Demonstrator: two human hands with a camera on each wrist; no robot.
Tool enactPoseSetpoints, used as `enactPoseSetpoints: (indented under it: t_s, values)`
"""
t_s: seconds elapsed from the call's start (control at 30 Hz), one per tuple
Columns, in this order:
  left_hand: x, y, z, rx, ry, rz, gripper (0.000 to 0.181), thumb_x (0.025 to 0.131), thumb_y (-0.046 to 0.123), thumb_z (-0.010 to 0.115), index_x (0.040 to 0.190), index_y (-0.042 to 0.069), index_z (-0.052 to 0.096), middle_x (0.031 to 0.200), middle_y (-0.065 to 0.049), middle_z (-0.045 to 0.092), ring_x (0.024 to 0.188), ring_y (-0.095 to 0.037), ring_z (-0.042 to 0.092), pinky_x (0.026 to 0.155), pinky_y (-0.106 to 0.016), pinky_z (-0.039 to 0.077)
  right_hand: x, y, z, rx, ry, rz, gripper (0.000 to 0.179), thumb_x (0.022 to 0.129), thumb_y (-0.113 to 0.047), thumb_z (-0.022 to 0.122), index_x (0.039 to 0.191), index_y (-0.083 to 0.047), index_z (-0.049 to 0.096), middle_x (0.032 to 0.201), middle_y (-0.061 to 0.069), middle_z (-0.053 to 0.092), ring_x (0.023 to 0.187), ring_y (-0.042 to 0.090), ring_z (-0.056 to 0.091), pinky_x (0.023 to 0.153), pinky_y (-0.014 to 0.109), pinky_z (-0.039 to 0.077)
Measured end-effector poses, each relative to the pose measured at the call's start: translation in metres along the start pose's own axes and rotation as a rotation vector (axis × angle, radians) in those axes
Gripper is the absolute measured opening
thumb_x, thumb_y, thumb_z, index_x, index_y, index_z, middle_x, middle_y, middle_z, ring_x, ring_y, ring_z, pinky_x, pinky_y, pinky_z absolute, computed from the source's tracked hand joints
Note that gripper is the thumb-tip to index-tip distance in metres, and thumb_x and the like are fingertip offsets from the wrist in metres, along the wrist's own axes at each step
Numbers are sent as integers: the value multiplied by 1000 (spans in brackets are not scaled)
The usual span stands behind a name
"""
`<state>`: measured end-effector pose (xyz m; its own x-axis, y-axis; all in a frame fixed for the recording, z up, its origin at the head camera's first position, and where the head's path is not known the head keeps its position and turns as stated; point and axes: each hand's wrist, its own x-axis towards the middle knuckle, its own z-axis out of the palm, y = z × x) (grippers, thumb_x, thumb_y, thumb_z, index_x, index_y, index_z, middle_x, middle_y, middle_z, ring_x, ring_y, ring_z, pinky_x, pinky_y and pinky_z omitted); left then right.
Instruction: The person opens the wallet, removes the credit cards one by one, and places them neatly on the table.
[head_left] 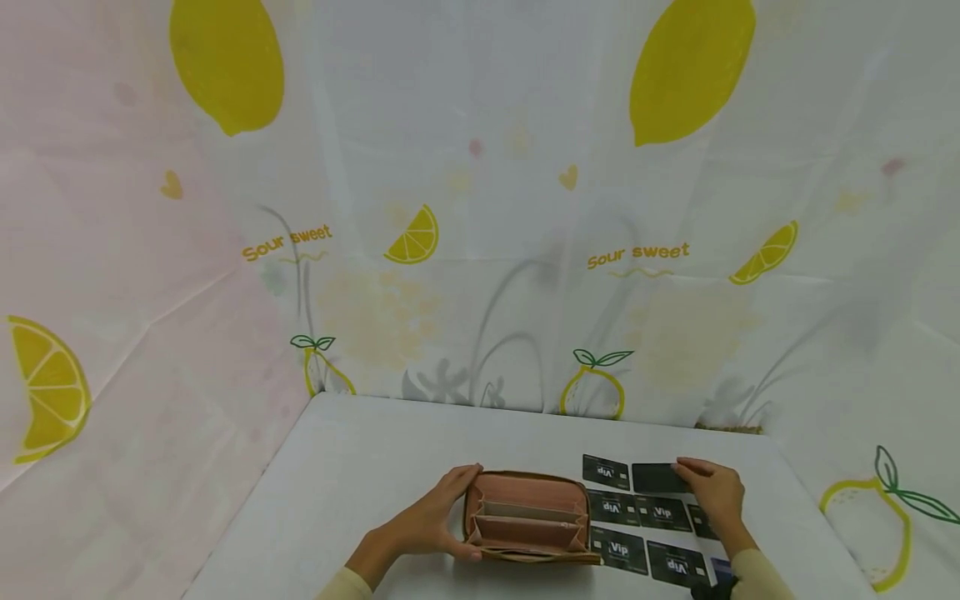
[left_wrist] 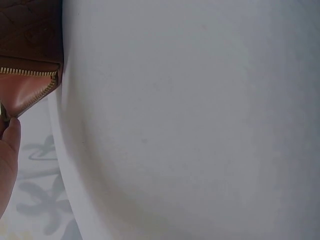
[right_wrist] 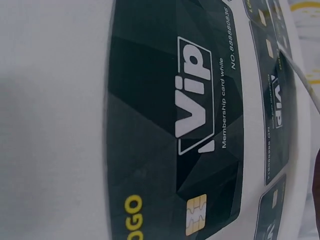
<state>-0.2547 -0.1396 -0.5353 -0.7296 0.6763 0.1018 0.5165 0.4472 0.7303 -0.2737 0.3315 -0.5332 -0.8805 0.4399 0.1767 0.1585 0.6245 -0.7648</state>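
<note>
- Head view: brown wallet (head_left: 528,527) on white table (head_left: 420,425), zipper undone, mouth toward the camera, pinkish lining and divider folds showing.
- Left hand (head_left: 427,525) at the wallet's left end: fingers at the upper corner, thumb along the lower edge, spread about as wide as the wallet mouth, gripping it.
- Right hand (head_left: 716,492) well to the right of the wallet, beyond most of the cards; thumb and fingers nearly closed, pinching the right end of a dark card (head_left: 655,478).
- Whether that dark card is lifted or flat: cannot tell.
- Vip cards (head_left: 664,513) in rough rows between wallet and right hand; nearest ones just beside the wallet's right end, contact unclear. One middle-row card partly behind the right hand.
- Blue item (head_left: 722,570) partly hidden by the right sleeve (head_left: 761,575).
- Lemon-print backdrop (head_left: 480,167) behind table.
- Left wrist view: wallet corner upper left, gold-toned zipper teeth; a left digit touches the zipper edge.
- Right wrist view: one Vip card close up, others right of it; right hand's grip not readable here.
</note>
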Motion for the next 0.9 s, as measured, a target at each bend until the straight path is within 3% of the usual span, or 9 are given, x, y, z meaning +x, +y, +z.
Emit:
enactPoseSetpoints:
  t_s: [0.23, 0.37, 0.5, 0.73, 0.9]
  values:
    - [1, -2, 1, 6, 2, 3, 116, 74, 57, 79, 158, 18, 10, 156, -3, 21, 142, -31, 26, 106, -57, 35, 4, 6, 7, 12, -27, -15, 35, 80, -19, 81, 102, 7, 73, 84, 12, 74, 63, 8, 63, 53, 23, 48]
    - [0, -2, 1, 2, 0, -2, 116, 74, 58, 79, 158, 19, 9, 156, -2, 21, 142, -30, 25, 107, -57, 35, 4, 9, 11, -41, -33, -51, 41, 76, -22, 85, 104, 7, 72, 88, 15, 73, 75, 23, 68, 70, 37, 52]
    - [-1, -1, 1, -5, 2, -3, 117, 73, 58, 79, 158, 19, 10, 156, -2, 21, 142, -30, 26, 107, -56, 35, 3, 11, 14, -131, -51, -126, 44, 75, -22, 84, 103, 10, 70, 88, 21, 71, 84, 38, 66, 79, 53, 47]
    - [0, 0, 0, 1, -3, 10, 117, 74, 57, 79, 158, 20, 8, 156, -2, 20, 142, -31, 25, 106, -57, 35, 2, 9, 18, -258, -65, -231, 32, 75, -23, 83, 87, 5, 73, 75, 11, 65, 69, 29, 58, 65, 46, 47]
    - [-1, 0, -1, -11, -7, 1, 117, 74, 57, 80, 158, 19, 8, 156, -2, 19, 143, -31, 24, 107, -57, 35, -3, 1, 22, -288, -72, -251, 20, 76, -15, 81, 80, 3, 72, 87, 21, 65, 80, 35, 59, 75, 54, 47]
